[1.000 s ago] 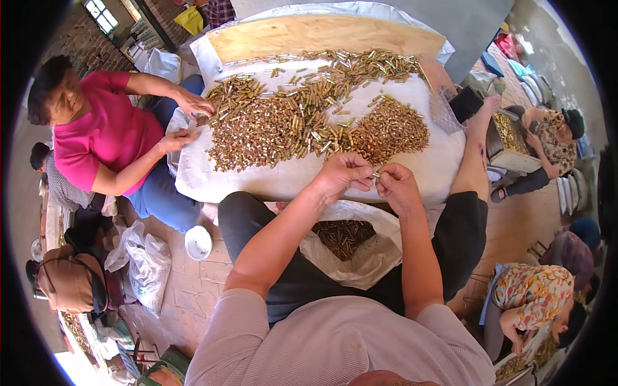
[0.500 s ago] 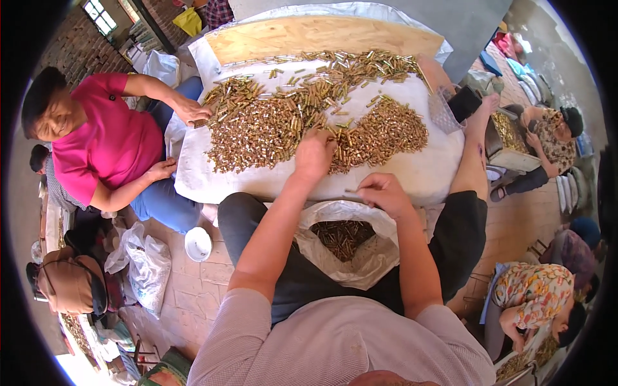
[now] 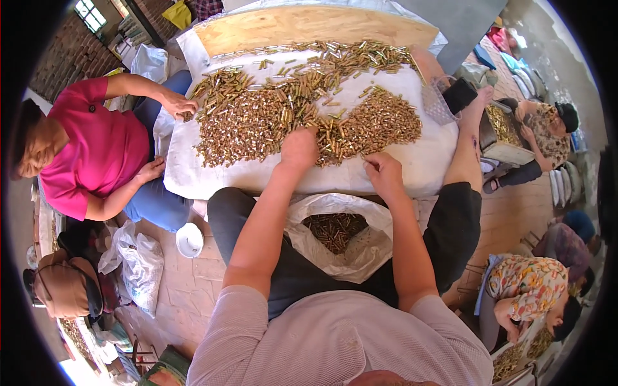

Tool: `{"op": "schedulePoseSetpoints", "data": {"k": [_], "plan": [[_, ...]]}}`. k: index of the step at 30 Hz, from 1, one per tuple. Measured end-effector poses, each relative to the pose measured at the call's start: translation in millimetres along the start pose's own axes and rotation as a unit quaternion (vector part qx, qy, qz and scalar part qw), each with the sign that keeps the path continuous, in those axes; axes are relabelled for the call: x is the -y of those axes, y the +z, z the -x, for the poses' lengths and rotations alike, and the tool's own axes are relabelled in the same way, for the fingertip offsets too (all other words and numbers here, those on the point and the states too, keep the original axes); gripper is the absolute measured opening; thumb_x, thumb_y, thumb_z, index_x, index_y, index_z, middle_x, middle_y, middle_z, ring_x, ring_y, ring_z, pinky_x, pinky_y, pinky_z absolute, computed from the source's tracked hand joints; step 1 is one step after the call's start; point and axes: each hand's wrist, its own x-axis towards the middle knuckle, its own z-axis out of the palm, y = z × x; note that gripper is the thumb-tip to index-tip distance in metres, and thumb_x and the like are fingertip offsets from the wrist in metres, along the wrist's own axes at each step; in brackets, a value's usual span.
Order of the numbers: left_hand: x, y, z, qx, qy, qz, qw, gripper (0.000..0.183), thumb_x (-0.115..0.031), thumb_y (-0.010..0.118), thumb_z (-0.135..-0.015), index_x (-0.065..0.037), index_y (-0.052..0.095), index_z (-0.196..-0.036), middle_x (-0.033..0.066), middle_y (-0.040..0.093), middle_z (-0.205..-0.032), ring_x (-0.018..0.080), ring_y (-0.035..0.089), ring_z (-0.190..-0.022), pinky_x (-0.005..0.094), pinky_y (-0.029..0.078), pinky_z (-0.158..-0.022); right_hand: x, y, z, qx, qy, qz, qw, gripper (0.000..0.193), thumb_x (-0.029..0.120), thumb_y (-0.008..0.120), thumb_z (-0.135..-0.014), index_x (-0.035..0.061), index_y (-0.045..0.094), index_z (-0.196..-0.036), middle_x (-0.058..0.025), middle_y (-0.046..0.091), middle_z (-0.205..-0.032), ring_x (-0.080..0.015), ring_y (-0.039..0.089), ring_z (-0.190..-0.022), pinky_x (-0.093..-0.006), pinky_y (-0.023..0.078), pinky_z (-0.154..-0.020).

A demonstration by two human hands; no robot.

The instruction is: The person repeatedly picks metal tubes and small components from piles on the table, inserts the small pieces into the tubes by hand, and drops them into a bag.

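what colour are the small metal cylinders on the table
The small metal cylinders are brassy gold and coppery, best in the head view.

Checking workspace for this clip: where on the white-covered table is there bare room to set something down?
Bare white covering shows between the larger brass heap and the covering's near edge, and right of the smaller heap. Crowded: both heaps and their join, by the left hand.

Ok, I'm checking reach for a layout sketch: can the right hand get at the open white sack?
Probably yes: the white sack gapes open, nothing visible covers its mouth, and the forearms pass on either side, so the right hand seems free to reach it.
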Motion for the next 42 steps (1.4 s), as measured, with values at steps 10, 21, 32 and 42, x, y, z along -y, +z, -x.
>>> {"op": "schedulePoseSetpoints", "data": {"k": [10,21,32,42], "plan": [[1,-12,13,0.05,-0.013,0.009,0.999,0.032,-0.008,0.058,-0.079,-0.012,0.069,-0.109,0.0205,0.067,-0.097,0.0368,0.065,-0.094,0.0456,0.053,-0.083,3,20,-7,-0.018,-0.03,0.195,0.98,0.013,0.009,0.069,-0.081,0.0041,0.07,-0.094,-0.0167,0.063,-0.09,-0.0364,0.063,-0.083,-0.0438,0.052,-0.074],[-3,-26,7,0.134,-0.109,0.668,0.724,0.023,-0.004,0.067,-0.089,0.001,0.059,-0.11,0.0094,0.067,-0.087,0.0198,0.07,-0.073,0.0303,0.06,-0.061,12,20,-1,0.0,0.033,-0.17,0.985,0.007,0.008,0.068,-0.087,0.0019,0.067,-0.09,-0.0054,0.062,-0.079,-0.0144,0.057,-0.065,-0.0293,0.046,-0.056],[-29,-13,18,0.176,-0.102,0.715,0.669,0.018,-0.007,0.071,-0.088,0.001,0.06,-0.101,0.0095,0.068,-0.088,0.0202,0.071,-0.073,0.0305,0.061,-0.065,45,14,5,0.045,0.178,-0.607,0.773,0.008,0.009,0.067,-0.092,0.0055,0.066,-0.099,-0.0003,0.062,-0.078,-0.0085,0.055,-0.065,-0.0217,0.042,-0.053],[-38,-24,22,0.193,-0.111,0.696,0.682,0.015,-0.008,0.076,-0.084,-0.004,0.064,-0.093,0.0035,0.067,-0.083,0.0123,0.066,-0.073,0.0258,0.055,-0.066,40,10,4,0.046,0.197,-0.597,0.776,0.009,0.011,0.067,-0.092,0.0054,0.066,-0.099,-0.0007,0.062,-0.076,-0.0086,0.056,-0.064,-0.0218,0.041,-0.051]]}}
